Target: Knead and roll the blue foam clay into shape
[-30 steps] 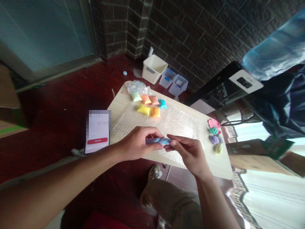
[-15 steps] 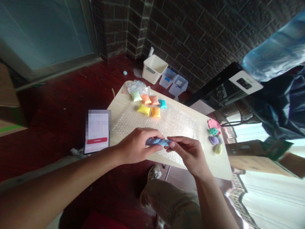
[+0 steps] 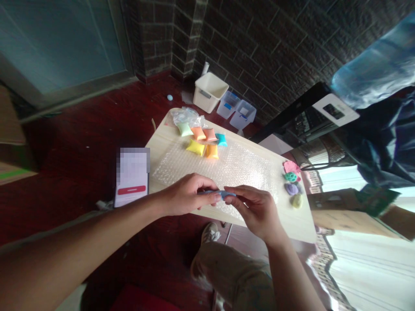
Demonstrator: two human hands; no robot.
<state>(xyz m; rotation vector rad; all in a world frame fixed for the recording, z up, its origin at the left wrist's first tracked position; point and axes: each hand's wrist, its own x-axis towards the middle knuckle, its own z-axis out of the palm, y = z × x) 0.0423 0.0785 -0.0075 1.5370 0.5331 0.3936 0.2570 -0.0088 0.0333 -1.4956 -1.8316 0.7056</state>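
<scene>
My left hand (image 3: 186,195) and my right hand (image 3: 256,209) meet over the near edge of a small light wooden table (image 3: 301,224). Both pinch a twisted blue and purple clay roll (image 3: 221,193), one hand at each end. Only a short stretch of the roll shows between the fingertips. Under the hands lies a sheet of bubble wrap (image 3: 227,166).
Several coloured clay packets (image 3: 202,140) lie at the table's far end beside clear plastic bags (image 3: 184,115). Small shaped clay pieces (image 3: 292,183) sit at the right edge. A phone (image 3: 132,177) stands left of the table. White bins (image 3: 209,91) stand by the brick wall.
My hands have drawn closer together, so less of the clay roll shows between them. The roll has been turned slightly in my fingers.
</scene>
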